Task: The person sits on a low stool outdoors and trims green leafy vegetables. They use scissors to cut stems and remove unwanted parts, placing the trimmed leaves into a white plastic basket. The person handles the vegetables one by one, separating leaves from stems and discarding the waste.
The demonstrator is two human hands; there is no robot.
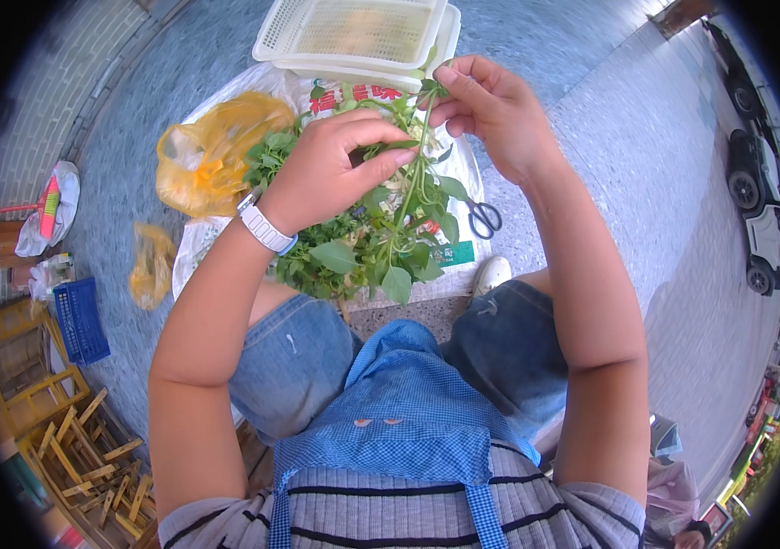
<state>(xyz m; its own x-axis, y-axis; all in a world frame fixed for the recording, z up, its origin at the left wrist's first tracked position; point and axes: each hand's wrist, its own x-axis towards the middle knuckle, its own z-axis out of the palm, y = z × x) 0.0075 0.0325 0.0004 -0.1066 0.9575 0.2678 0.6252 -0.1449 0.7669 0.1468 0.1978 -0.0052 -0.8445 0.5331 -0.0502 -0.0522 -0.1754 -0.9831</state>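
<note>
Between my two hands hangs a long green leafy stem point(409, 199), its broad leaves drooping over the pile. My left hand point(345, 161), with a pale-banded watch on the wrist, pinches the greens between thumb and fingers. Higher up and to the right, my right hand point(484, 103) grips the stem's upper end with curled fingers. Below them, a heap of leafy greens point(314, 271) lies on a white woven sack point(469, 161) that bears printing. Scissors with dark handles point(484, 219) rest at the sack's right edge, partly under leaves.
White plastic baskets point(441, 41) are stacked beyond the sack. A yellow plastic bag point(225, 151) sits left of the greens; a smaller one point(151, 267) lies on the floor. Farther left stand a blue crate point(81, 321) and wooden stools point(88, 460). Vehicles point(764, 206) are at far right.
</note>
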